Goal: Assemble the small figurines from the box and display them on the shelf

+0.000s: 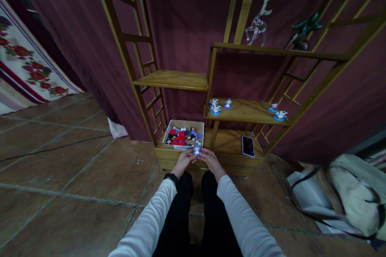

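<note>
Between my two hands is a small white and purple figurine (197, 150), held upright just in front of the box. My left hand (184, 160) pinches it from the left, with a dark band on that wrist. From the other side, the fingers of my right hand (210, 159) close on it too. Right behind the hands, an open cardboard box (168, 145) on the lowest shelf holds several small figurines with red, purple and dark parts. On the right middle shelf (245, 111) stand several more figurines, among them a purple one (227, 104) and a blue-based one (280, 115).
A phone (248, 146) lies on the lowest board at right. Above, a clear deer ornament (258, 24) and a dark green ornament (303, 34) stand on the upper shelf (277, 51). Bags (346, 192) rest on the floor at right. A cable (60, 146) crosses the tiles at left.
</note>
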The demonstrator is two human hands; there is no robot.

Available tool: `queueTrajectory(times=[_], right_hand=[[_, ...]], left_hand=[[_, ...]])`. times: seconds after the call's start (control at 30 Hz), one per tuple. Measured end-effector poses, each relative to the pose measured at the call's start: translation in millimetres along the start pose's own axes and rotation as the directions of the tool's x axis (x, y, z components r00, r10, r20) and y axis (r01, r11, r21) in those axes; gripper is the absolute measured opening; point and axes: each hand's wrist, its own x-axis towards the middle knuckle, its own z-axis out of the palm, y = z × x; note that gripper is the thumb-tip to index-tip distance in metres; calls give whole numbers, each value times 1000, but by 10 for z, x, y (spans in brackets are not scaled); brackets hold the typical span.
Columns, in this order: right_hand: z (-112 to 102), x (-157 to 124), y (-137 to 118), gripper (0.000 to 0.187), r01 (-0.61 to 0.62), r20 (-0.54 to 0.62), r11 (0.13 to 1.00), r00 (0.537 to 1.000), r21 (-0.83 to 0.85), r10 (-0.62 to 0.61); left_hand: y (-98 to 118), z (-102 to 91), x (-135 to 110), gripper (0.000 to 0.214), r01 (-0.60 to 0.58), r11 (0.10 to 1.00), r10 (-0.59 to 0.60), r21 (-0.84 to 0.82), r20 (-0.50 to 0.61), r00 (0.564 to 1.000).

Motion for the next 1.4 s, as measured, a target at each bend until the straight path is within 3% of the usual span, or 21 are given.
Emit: queueTrajectory(times=[0.4,0.67,1.23,1.4], right_hand=[[-40,35,36,39,3,21,1000,1000,-1,-3],[-65,62,70,35,22,-18,1000,1000,0,-22],[-9,13,5,34,-6,-61,999,998,-50,3],[-1,-8,-8,33,-30,-13,999,999,-42,30]], left_hand=[[-14,7,13,27,47,993,-57,-105,-93,994],[-4,-10,-4,32,23,992,-31,-123,-57,998],[-35,-17,10,27,8,990,-23,-142,-108,994],[-58,-44,46,29,27,987,-43,-158,-97,994]])
